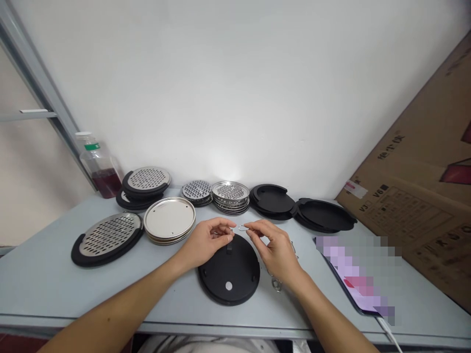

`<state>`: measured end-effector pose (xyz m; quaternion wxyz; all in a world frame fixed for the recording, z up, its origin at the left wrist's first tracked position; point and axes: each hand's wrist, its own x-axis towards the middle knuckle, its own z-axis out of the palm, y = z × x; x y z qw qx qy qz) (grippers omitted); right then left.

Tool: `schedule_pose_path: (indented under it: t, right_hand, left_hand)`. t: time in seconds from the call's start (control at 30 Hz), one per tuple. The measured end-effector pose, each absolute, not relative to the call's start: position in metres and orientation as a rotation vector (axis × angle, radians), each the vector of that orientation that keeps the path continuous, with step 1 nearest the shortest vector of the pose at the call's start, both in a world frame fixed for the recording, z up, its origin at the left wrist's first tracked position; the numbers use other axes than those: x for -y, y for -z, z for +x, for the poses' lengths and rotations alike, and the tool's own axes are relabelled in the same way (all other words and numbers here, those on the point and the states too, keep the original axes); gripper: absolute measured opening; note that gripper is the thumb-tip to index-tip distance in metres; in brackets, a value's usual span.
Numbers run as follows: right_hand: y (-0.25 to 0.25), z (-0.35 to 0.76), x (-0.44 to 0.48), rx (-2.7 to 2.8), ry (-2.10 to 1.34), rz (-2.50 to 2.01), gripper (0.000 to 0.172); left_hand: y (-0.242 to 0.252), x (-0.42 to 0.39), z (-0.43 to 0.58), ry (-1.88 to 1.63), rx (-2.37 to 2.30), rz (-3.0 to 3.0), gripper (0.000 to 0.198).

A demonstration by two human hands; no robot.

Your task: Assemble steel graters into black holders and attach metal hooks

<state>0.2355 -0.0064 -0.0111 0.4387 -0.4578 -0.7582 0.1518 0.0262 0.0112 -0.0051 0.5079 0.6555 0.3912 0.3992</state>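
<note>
silver plates, perforated discs left-rear; phone, carton right | black disc flat on desk below hands | left hand: fingers curled, grip unclear | right hand: palm-down, fingers pinching wire clip

Grey table carries black disc, silver plates, phone.

Left forearm and right forearm bare, converging from the lower corners. Left hand: thumb and forefinger in a loose pinch, pointing right. Right hand: likewise pinched, pointing left (tips near the left's, not touching).
</note>
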Motion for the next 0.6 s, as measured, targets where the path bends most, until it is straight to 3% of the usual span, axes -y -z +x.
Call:
schedule_pose_path:
  t: [0.6]
  right_hand:
    - [0.0124, 0.2348, 0.0054, 1.888, -0.379, -1.124, 0.018]
  left_hand:
    - [0.0084, -0.0083, 0.0288, -1.066, -1.052, 1.671, 0.022]
